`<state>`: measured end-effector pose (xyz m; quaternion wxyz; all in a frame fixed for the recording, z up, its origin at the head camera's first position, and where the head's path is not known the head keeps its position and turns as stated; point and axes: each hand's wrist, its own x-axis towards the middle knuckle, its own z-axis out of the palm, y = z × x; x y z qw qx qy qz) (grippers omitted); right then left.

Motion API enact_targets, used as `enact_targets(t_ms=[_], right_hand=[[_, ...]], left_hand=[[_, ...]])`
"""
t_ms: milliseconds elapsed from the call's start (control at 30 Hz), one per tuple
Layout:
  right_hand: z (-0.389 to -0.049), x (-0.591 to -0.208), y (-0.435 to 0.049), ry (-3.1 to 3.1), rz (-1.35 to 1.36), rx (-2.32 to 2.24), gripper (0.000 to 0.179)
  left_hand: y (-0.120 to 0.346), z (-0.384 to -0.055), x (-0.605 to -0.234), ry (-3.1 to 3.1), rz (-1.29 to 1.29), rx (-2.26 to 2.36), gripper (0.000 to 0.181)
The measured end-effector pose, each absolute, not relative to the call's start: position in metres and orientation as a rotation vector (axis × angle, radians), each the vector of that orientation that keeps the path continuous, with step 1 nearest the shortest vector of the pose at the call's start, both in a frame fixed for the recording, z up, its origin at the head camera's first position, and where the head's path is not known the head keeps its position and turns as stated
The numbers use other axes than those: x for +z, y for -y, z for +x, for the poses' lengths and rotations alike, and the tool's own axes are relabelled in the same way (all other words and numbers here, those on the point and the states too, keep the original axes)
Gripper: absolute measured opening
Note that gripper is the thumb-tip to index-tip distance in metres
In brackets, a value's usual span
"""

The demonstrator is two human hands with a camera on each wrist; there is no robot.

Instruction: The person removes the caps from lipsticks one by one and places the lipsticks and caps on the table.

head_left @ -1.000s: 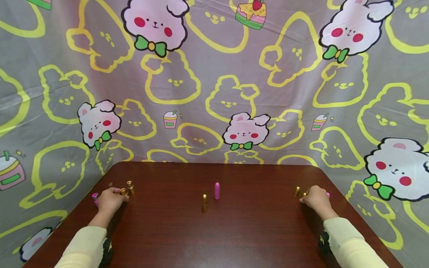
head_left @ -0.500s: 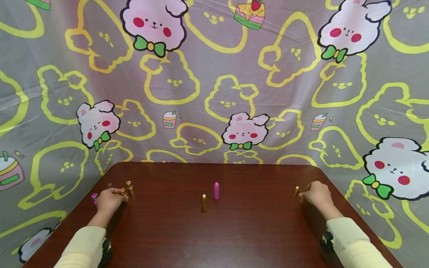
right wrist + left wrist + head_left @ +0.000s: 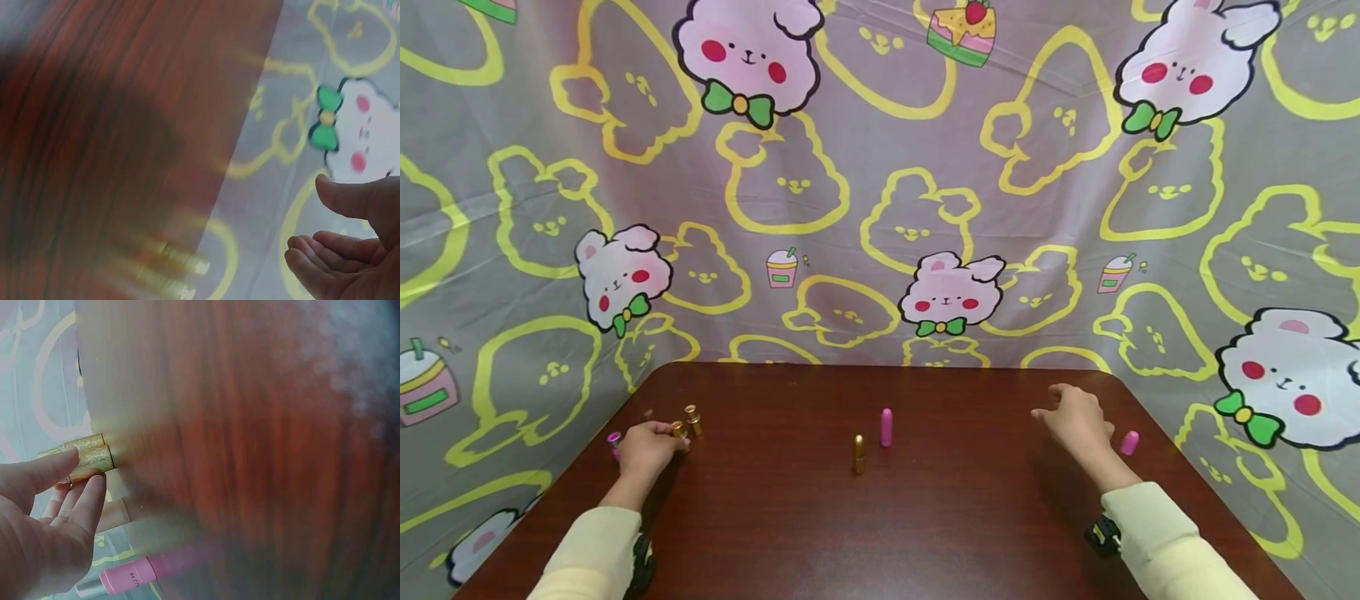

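Note:
At the left side of the table my left hand [image 3: 651, 447] pinches a gold lipstick tube [image 3: 95, 460] between thumb and fingers. A second gold lipstick tube [image 3: 693, 420] stands right beside it. A pink lettered lipstick tube [image 3: 128, 575] and a brownish-pink tube [image 3: 114, 515] are close to that hand. On the right, my right hand [image 3: 1077, 425] is raised over the table, fingers apart from the thumb, holding nothing. Two blurred gold caps [image 3: 175, 269] show in the right wrist view; the hand hides them in the head view. A pink cap [image 3: 1130, 442] stands to its right.
Mid-table stand a gold round-topped lipstick [image 3: 859, 454] and a pink round-topped lipstick [image 3: 887, 427]. A cartoon-printed cloth [image 3: 850, 167] hangs behind and along both sides of the brown table [image 3: 880, 533].
My right hand has come away from the gold caps, rising and shifting left with its fingers spread. The pink cap has come into view beside it. My left hand has stayed put.

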<state>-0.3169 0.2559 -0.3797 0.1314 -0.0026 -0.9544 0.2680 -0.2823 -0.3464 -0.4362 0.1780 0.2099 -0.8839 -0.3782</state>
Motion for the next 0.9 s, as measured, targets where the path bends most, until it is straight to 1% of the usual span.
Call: enact_targets(t_ms=[200, 433, 667, 900], right_hand=[[-0.321, -0.382, -0.219, 2.662, 0.196, 0.837, 0.050], [-0.323, -0.385, -0.174, 2.618, 0.340, 1.006, 0.049], [-0.324, -0.388, -0.133, 2.640, 0.428, 1.132, 0.046], [-0.326, -0.398, -0.110, 2.682, 0.487, 1.210, 0.042]], left_hand=[[0.345, -0.283, -0.437, 2.488, 0.594, -1.076, 0.034], [0.346, -0.281, -0.438, 2.486, 0.579, -1.077, 0.032], [0.347, -0.280, -0.438, 2.486, 0.572, -1.054, 0.031], [0.347, -0.280, -0.438, 2.485, 0.547, -1.056, 0.030]])
